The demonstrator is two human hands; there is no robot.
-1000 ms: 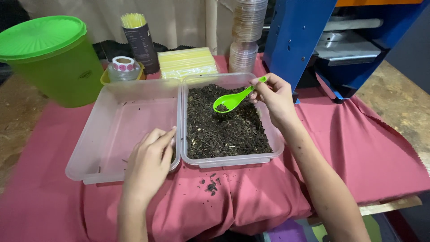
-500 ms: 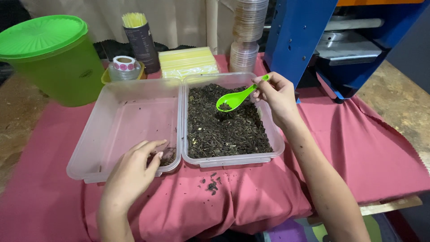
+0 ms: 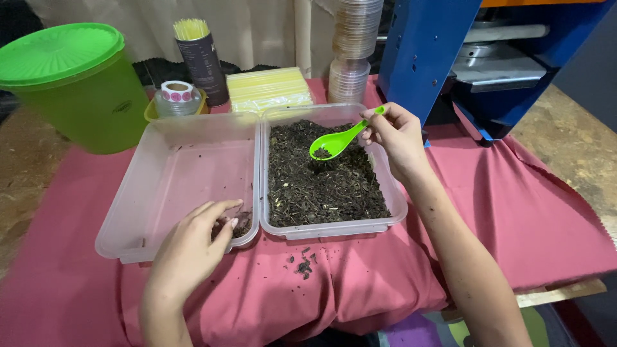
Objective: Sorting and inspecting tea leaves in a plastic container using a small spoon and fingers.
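Observation:
Two clear plastic trays sit side by side on a red cloth. The right tray [image 3: 398, 199] is filled with dark dried leaves [image 3: 321, 186]. The left tray [image 3: 128, 218] holds only a small pile of leaves [image 3: 241, 226] in its near right corner. My right hand [image 3: 398, 132] holds a green plastic spoon [image 3: 337, 140] by its handle above the right tray, a few leaves in its bowl. My left hand [image 3: 193, 247] rests over the left tray's near right corner, fingers curled at the small pile.
A green lidded bucket [image 3: 77, 83] stands at the back left. Behind the trays are a tape roll [image 3: 176, 93], a dark cup of straws [image 3: 202, 58], a yellow packet [image 3: 267, 87] and stacked clear lids [image 3: 353, 45]. A blue machine [image 3: 450, 45] is at the right. Spilled leaves [image 3: 302, 263] lie on the cloth.
My left hand has drawn back from the divide between the trays to the left tray's near corner. The spoon in my right hand has barely shifted.

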